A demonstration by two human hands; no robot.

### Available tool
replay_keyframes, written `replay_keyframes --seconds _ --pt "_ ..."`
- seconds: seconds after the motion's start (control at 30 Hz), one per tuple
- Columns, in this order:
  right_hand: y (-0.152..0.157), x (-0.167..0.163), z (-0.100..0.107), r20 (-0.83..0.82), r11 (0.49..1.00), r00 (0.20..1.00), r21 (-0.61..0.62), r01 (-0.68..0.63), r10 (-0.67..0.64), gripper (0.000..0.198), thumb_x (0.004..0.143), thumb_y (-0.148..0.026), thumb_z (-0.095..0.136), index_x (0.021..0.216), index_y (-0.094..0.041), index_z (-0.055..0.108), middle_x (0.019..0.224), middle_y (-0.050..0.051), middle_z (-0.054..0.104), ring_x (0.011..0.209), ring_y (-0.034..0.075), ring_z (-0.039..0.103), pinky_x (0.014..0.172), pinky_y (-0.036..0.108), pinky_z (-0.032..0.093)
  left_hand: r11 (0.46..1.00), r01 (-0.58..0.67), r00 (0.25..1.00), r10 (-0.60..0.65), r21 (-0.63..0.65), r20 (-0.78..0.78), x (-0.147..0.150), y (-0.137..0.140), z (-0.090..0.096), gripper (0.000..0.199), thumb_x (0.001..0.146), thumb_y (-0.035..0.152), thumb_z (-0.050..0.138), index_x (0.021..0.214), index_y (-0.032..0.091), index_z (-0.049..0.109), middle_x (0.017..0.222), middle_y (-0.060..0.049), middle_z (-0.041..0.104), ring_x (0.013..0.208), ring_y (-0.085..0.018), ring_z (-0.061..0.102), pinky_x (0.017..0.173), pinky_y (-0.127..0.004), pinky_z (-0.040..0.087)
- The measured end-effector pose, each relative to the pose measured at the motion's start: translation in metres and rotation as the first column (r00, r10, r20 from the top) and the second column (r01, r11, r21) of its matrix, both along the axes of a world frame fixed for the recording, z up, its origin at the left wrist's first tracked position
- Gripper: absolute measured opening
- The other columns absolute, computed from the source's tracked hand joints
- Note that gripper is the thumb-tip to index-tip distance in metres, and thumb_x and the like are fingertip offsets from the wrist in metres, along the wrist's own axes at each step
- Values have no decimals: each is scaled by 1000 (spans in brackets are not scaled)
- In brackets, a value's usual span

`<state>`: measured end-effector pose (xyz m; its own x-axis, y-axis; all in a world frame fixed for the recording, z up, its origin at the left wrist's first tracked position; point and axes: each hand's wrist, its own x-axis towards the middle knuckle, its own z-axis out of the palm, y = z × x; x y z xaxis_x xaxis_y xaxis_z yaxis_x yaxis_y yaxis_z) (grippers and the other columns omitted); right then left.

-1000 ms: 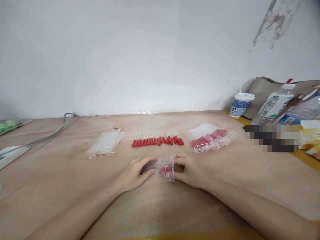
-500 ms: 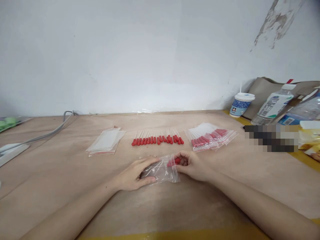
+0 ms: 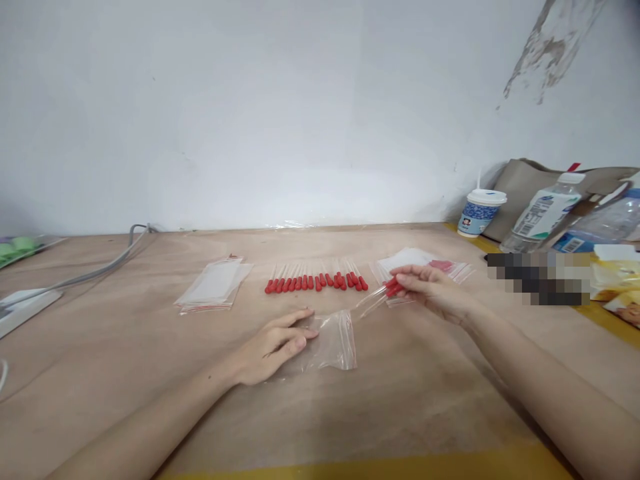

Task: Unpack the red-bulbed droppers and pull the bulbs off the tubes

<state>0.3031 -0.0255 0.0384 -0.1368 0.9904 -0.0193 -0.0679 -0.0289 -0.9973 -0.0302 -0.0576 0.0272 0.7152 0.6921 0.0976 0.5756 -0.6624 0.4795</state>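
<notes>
Head view: left hand [image 3: 273, 343] flat, pinning the zip bag [image 3: 333, 340]; right hand [image 3: 433, 290] pinches seemingly several red-bulbed droppers [image 3: 377, 299], next aligning tips with the bag mouth.

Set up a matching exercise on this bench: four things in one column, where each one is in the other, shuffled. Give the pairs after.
Things:
1. open zip bag
2. bunch of red-bulbed droppers
3. stack of empty zip bags
4. cup with a straw

Places:
A. by the wall at far right, next to the bottles
B. pinched in the right hand
C. lying left of the row of loose droppers
D. flat on the table under the left hand

Pairs: 1-D, 2-B, 3-C, 4-A
</notes>
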Motion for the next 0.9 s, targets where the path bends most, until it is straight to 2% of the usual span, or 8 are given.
replay_keyframes --seconds 0.1,0.23,0.33,0.4,0.47,0.53,0.7,0.9 --pt "10 10 13 -30 972 983 145 182 -180 31 65 -37 70 87 -18 58 81 5 67 67 14 63 65 29 52 994 -22 995 12 106 95 8 0 1 35 92 31 34 123 25 49 138 -3 37 130 -23 28 105 -44 28" --pt "23 -16 16 46 845 953 476 241 -298 29 72 -37 64 92 -20 54 87 4 67 79 15 63 75 31 51 963 223 975 -224 155 -11 18 -2 3 42 91 31 38 132 28 35 141 -2 31 132 -22 22 108 -45 21" --pt "34 -50 9 264 694 900 718 56 -347 17 80 -30 54 94 -19 55 90 5 66 86 16 62 80 33 49 939 331 938 -316 93 -144 20 -3 3 47 89 38 41 134 33 29 144 0 21 133 -24 17 108 -49 15" --pt "41 -70 2 465 588 762 797 -139 -451 15 84 -22 47 96 -19 56 95 6 65 88 16 61 80 31 47 943 322 936 -303 82 -180 19 -4 3 48 88 42 42 134 34 29 145 1 17 134 -25 14 108 -50 13" --pt "49 -85 -5 615 522 591 779 -348 -522 21 87 -17 41 101 -18 56 99 8 64 90 16 59 81 30 46 947 306 940 -285 93 -190 18 -4 1 49 88 43 42 134 34 28 145 1 14 134 -25 12 108 -50 12" --pt "55 -95 -13 673 502 511 739 -449 -534 22 87 -15 40 103 -17 56 102 9 63 93 16 56 81 29 44 950 295 942 -272 103 -195 17 -5 0 49 89 42 40 135 33 26 145 0 13 134 -25 11 108 -50 11" --pt "60 -109 -23 738 504 423 671 -543 -526 21 87 -14 42 98 -18 59 98 7 64 88 17 55 79 30 41 952 282 941 -250 117 -230 16 -6 -1 48 91 41 36 136 33 23 146 0 10 134 -24 11 108 -49 11" --pt "47 -103 -17 735 532 395 675 -512 -552 17 84 -26 51 96 -19 62 99 8 63 92 23 53 79 38 38 951 288 928 -248 113 -277 16 -5 -1 49 91 44 32 137 34 20 146 0 8 135 -24 9 109 -48 10"
